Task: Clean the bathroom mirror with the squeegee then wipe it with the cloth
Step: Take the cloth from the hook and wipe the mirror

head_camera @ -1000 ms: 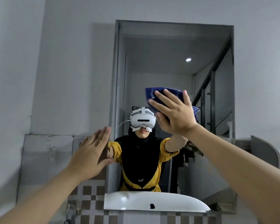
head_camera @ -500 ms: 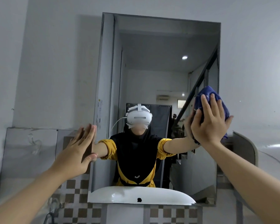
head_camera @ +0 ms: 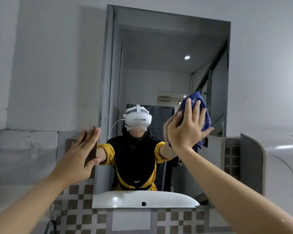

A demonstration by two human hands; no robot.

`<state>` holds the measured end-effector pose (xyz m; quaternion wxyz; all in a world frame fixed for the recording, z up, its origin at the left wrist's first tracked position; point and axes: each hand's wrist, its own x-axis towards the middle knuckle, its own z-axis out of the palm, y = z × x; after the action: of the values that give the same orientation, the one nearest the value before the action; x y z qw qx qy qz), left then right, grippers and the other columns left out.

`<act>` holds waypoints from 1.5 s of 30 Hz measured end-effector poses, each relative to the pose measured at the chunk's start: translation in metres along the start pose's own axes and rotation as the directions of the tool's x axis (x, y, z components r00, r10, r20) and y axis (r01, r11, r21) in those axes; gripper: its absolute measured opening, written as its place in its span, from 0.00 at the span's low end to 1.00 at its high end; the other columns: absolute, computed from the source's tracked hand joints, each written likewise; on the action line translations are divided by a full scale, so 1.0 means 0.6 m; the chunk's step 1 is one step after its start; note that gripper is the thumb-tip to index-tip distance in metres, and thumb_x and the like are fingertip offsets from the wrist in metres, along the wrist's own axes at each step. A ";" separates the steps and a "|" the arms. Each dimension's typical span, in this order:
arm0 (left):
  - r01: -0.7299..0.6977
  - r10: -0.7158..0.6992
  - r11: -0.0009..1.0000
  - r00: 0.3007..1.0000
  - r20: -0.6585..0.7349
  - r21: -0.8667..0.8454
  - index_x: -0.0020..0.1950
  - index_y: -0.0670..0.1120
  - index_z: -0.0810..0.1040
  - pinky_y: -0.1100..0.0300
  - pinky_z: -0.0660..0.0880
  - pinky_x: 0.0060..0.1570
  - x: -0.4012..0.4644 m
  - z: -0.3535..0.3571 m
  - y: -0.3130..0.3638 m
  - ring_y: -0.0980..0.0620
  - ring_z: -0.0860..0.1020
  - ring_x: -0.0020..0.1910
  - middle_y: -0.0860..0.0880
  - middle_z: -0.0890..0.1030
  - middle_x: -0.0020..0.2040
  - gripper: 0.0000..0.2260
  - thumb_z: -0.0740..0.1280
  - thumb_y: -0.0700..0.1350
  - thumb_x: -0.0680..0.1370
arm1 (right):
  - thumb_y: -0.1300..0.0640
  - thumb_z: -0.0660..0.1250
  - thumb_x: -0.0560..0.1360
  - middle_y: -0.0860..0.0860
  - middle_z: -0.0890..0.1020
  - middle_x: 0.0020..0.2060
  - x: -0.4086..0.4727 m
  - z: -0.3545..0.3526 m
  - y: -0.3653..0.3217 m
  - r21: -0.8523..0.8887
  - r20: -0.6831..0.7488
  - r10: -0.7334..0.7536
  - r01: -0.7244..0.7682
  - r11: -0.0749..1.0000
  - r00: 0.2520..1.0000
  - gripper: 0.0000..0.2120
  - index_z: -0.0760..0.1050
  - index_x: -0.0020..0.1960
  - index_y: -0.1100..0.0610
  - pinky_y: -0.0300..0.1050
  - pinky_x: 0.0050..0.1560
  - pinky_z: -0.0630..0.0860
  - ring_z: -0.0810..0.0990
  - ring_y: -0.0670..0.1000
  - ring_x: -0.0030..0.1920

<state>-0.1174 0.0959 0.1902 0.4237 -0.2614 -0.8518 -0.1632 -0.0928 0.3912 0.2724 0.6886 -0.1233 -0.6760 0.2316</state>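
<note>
Right grip: your right hand (head_camera: pixel 187 130) lies flat, fingers spread, pressing the blue cloth (head_camera: pixel 202 114) against the mirror (head_camera: pixel 159 78). This is a palm press, not a pinch; the cloth bunches above and to the right of your fingertips, with one tail hanging below the heel of the hand.
Left grip: your left hand (head_camera: pixel 79 156) is open and holds nothing; it braces against the mirror's left edge, over the tiled wall (head_camera: pixel 78 195).
Cloth position: right-hand part of the glass, about mid-height, close to the right border.
Risk 1: the cloth could slide out from under the palm, since only pressure holds it; bare fingers would then smear the glass.
Risk 2: the bunched fold likely gives uneven contact, so streaks could be left.
Risk 3: your left fingers touching the glass edge may leave prints.
Hidden: the squeegee is not in view.
Hidden: contact patch beneath the palm is covered.
Unclear: wetness or streaks on the glass cannot be judged.
Cut off: the sink (head_camera: pixel 142 199) shows only as a reflection.
</note>
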 end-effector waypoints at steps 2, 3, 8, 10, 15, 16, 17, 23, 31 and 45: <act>-0.005 0.005 1.000 1.000 0.002 -0.005 0.73 0.60 0.35 0.44 0.57 0.69 -0.001 0.001 -0.001 0.54 0.36 0.74 0.58 0.39 0.76 0.44 0.68 0.46 0.74 | 0.51 0.55 0.77 0.50 0.67 0.73 -0.023 0.017 -0.038 0.027 -0.012 -0.069 0.069 0.997 0.998 0.23 0.67 0.72 0.47 0.76 0.66 0.51 0.62 0.57 0.74; -0.007 0.007 1.000 1.000 0.002 -0.008 0.73 0.60 0.35 0.43 0.57 0.69 -0.003 0.001 0.000 0.54 0.36 0.74 0.58 0.39 0.76 0.44 0.67 0.47 0.74 | 0.52 0.58 0.77 0.50 0.68 0.73 -0.033 0.025 -0.057 0.035 -0.020 -0.097 0.098 0.995 0.995 0.23 0.68 0.71 0.47 0.76 0.66 0.51 0.63 0.57 0.74; 0.012 -0.010 0.999 1.000 -0.026 0.052 0.74 0.60 0.39 0.41 0.50 0.70 -0.024 0.006 0.003 0.52 0.38 0.75 0.52 0.40 0.77 0.38 0.60 0.57 0.72 | 0.52 0.59 0.76 0.49 0.70 0.72 -0.082 0.058 -0.149 0.081 0.004 -0.229 0.228 0.970 0.973 0.22 0.69 0.70 0.46 0.73 0.67 0.53 0.64 0.55 0.73; -0.027 0.030 0.995 0.999 -0.032 0.093 0.75 0.57 0.43 0.40 0.50 0.68 -0.036 0.011 -0.002 0.49 0.39 0.75 0.50 0.42 0.77 0.38 0.60 0.59 0.72 | 0.51 0.56 0.76 0.49 0.70 0.71 -0.102 0.067 -0.180 0.112 0.028 -0.294 0.289 0.951 0.955 0.22 0.69 0.70 0.45 0.72 0.68 0.52 0.64 0.55 0.73; -0.076 0.082 0.987 0.996 -0.035 0.143 0.76 0.55 0.47 0.39 0.51 0.67 -0.049 0.015 -0.018 0.49 0.41 0.75 0.50 0.43 0.77 0.40 0.69 0.55 0.71 | 0.52 0.55 0.75 0.49 0.71 0.71 -0.146 0.087 -0.228 0.175 0.074 -0.522 0.504 0.846 0.850 0.23 0.71 0.69 0.47 0.67 0.71 0.49 0.66 0.56 0.73; -0.077 0.083 0.986 0.996 -0.035 0.146 0.76 0.55 0.47 0.39 0.52 0.67 -0.050 0.015 -0.019 0.49 0.41 0.75 0.50 0.43 0.77 0.41 0.69 0.55 0.71 | 0.52 0.55 0.75 0.50 0.72 0.70 -0.153 0.089 -0.229 0.184 0.081 -0.582 0.562 0.807 0.809 0.24 0.71 0.69 0.47 0.66 0.71 0.49 0.66 0.56 0.73; -0.074 0.080 0.987 0.996 -0.034 0.142 0.76 0.55 0.47 0.38 0.53 0.67 -0.051 0.014 -0.020 0.49 0.42 0.75 0.50 0.44 0.78 0.40 0.68 0.56 0.72 | 0.52 0.56 0.74 0.50 0.72 0.70 -0.158 0.091 -0.229 0.195 0.085 -0.635 0.612 0.766 0.767 0.24 0.71 0.69 0.47 0.66 0.72 0.50 0.66 0.56 0.72; -0.024 0.024 0.986 1.000 -0.002 0.167 0.75 0.58 0.45 0.35 0.56 0.67 -0.055 0.015 -0.020 0.47 0.42 0.75 0.49 0.44 0.77 0.35 0.58 0.61 0.73 | 0.52 0.60 0.74 0.49 0.76 0.67 -0.146 0.083 -0.196 0.238 0.074 -0.827 0.796 0.557 0.557 0.21 0.75 0.66 0.48 0.61 0.71 0.56 0.70 0.55 0.70; -0.006 0.005 0.984 1.000 0.008 0.179 0.75 0.60 0.44 0.38 0.51 0.67 -0.061 0.013 -0.018 0.46 0.41 0.75 0.49 0.43 0.77 0.39 0.67 0.54 0.72 | 0.51 0.62 0.75 0.48 0.75 0.68 -0.115 0.058 -0.110 0.204 0.116 -0.898 0.874 0.440 0.425 0.19 0.75 0.66 0.46 0.62 0.70 0.59 0.69 0.54 0.71; 0.014 -0.027 0.978 0.998 0.059 0.209 0.74 0.61 0.42 0.27 0.54 0.62 -0.059 0.020 -0.017 0.48 0.36 0.74 0.53 0.36 0.76 0.37 0.54 0.70 0.70 | 0.51 0.58 0.78 0.52 0.72 0.69 -0.019 -0.018 0.192 -0.030 -0.023 -0.674 0.674 0.738 0.738 0.18 0.73 0.67 0.49 0.71 0.69 0.56 0.67 0.56 0.72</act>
<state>-0.1132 0.0826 0.1542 0.4207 -0.2115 -0.8795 -0.0694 -0.0997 0.4868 0.2063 0.7352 0.1190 -0.6660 -0.0417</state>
